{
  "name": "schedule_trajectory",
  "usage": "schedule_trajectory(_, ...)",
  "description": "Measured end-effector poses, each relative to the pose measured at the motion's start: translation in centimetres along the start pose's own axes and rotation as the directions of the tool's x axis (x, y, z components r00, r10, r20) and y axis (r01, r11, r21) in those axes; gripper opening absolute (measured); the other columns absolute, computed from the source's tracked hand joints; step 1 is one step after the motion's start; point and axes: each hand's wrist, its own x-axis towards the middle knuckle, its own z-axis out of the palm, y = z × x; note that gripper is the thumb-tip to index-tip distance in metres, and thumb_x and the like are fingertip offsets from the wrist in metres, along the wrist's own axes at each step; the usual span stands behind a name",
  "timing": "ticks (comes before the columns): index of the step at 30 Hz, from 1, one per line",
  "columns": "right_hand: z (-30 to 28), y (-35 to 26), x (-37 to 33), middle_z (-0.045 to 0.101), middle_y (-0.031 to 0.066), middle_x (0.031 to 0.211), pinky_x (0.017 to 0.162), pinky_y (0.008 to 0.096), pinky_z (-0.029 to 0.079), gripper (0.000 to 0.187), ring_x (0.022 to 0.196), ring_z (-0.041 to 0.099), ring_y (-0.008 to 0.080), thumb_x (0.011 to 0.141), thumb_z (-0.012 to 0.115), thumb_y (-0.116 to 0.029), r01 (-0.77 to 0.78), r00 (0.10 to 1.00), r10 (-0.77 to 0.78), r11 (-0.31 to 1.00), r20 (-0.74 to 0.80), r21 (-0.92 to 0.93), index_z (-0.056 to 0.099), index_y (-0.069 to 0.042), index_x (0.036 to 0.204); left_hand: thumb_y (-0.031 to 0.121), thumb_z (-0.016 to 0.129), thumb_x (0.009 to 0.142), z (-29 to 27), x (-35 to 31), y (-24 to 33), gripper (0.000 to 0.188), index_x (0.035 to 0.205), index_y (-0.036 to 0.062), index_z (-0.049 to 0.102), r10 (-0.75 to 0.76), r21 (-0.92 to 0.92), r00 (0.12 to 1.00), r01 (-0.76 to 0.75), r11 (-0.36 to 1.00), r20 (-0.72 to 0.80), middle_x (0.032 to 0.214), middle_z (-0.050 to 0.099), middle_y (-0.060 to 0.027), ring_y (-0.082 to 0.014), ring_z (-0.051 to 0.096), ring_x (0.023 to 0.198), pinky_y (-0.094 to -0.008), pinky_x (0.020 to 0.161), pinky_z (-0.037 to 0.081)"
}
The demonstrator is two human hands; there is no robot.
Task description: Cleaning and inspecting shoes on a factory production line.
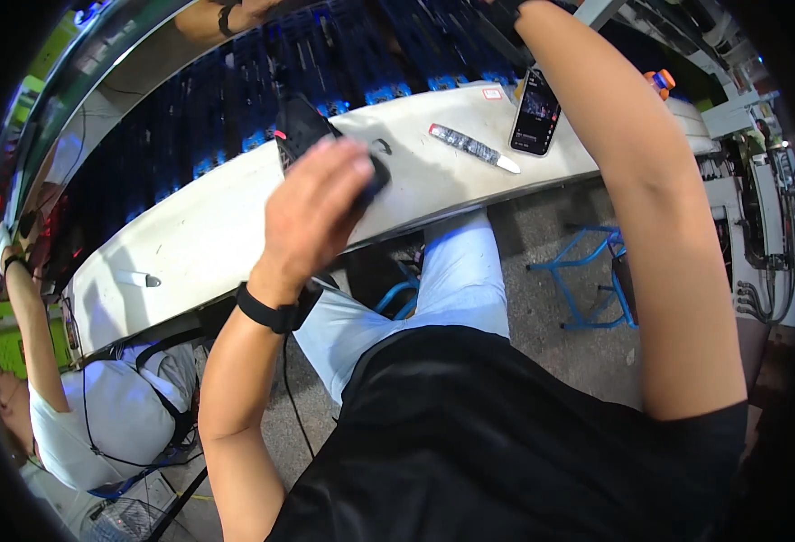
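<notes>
My left hand [316, 203], blurred by motion and wearing a black band at the wrist, is over the pale bench top. Its fingers look stretched out. Under and beside them is a black, soft-looking piece [303, 125] with a small pink-red spot at its edge; the hand covers part of it, and contact cannot be made out. My right forearm [627, 117] reaches up past the phone [535, 113] to the top edge, where its hand is cut off. Between the two arms lies a pen-like tool [471, 146] with a patterned barrel, red end and white tip.
Behind the curved bench [190, 239] runs a dark machine bed [235, 86] with narrow blue-lit slats. A small white tool [137, 278] lies at the bench's left. Blue stools [587, 271] stand below. A person in white [117, 406] reaches forward at left; another forearm [200, 23] shows at top left.
</notes>
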Motion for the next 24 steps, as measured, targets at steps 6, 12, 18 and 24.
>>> schedule_trajectory(6,-3.2,-1.1,-7.9,0.070,0.0183,0.114,0.094,0.0427,0.055,0.033,0.105,0.068,0.0372,0.092,0.081,-0.025,0.221,0.949,-0.127,0.921,-0.289,0.322,0.071,-0.006,0.117,0.007,0.084,0.092,-3.2,2.2,3.5,0.056,0.143,0.0111,0.061,-0.337,-0.246,0.941,0.319,0.915,-0.035,0.125,0.073,-0.0222,-0.0369,0.074,0.112,-0.0439,0.096,0.060)
schedule_trajectory(12,-8.7,-5.1,-25.6,0.075,0.0096,0.117,0.094,0.0446,0.055,0.048,0.106,0.068,0.0287,0.080,0.090,-0.011,0.429,0.892,-0.356,0.862,-0.279,0.271,0.054,-0.017,0.111,-0.007,0.079,0.077,-5.5,-1.3,7.2,0.067,0.141,0.0109,0.067,-0.199,-0.095,0.980,0.198,0.976,0.001,0.130,0.069,-0.0216,-0.0400,0.066,0.118,-0.0485,0.101,0.054)
schedule_trajectory(18,-7.7,-6.9,-31.1,0.079,0.0111,0.116,0.094,0.0445,0.057,0.033,0.106,0.074,0.0344,0.085,0.084,-0.006,0.089,0.995,-0.097,0.776,-0.022,0.625,0.064,-0.009,0.111,-0.001,0.075,0.092,-7.1,-2.6,9.6,0.049,0.140,0.0057,0.069,-0.294,0.208,0.955,0.296,0.932,-0.043,0.122,0.073,-0.0190,-0.0330,0.065,0.102,-0.0405,0.087,0.053)
schedule_trajectory(24,-10.7,-10.7,-29.6,0.078,0.0193,0.115,0.089,0.0417,0.059,0.031,0.100,0.076,0.0290,0.096,0.085,-0.021,-0.072,0.979,0.204,0.327,0.004,0.942,0.065,-0.002,0.113,0.010,0.076,0.101,-4.7,-3.8,9.6,0.032,0.127,-0.0019,0.061,-0.578,-0.272,0.768,0.515,0.813,-0.276,0.130,0.071,-0.0266,-0.0173,0.066,0.077,-0.0254,0.062,0.054)
